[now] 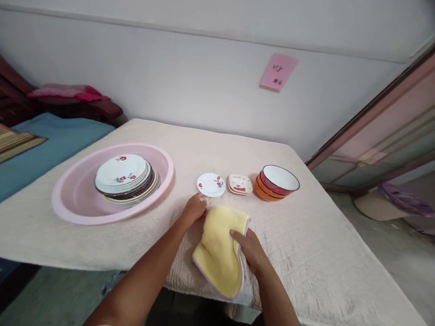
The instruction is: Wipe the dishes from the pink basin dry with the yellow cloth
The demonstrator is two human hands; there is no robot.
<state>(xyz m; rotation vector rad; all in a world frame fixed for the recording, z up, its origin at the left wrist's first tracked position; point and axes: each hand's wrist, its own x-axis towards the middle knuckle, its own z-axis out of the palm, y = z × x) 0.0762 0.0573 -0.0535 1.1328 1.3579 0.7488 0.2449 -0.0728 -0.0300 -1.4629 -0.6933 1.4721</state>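
My right hand (252, 251) is closed on a yellow cloth (222, 246) with a purple edge, thumb on top. The cloth hangs over the near side of the table. My left hand (195, 207) is at the cloth's upper left corner, fingers curled. A small reddish patch shows by its fingertips, but the cloth hides most of what is there. Just beyond my left hand lies a white plate (211, 185) with red flowers. To its right sit small square dishes (239, 184) with a red print, stacked.
A pink basin (166, 170) on the left holds a stack of plates (121, 170). Stacked red and orange bowls (277, 181) stand at the right. A pale cloth covers the table (306, 253), whose back meets a wall with a pink note (278, 72).
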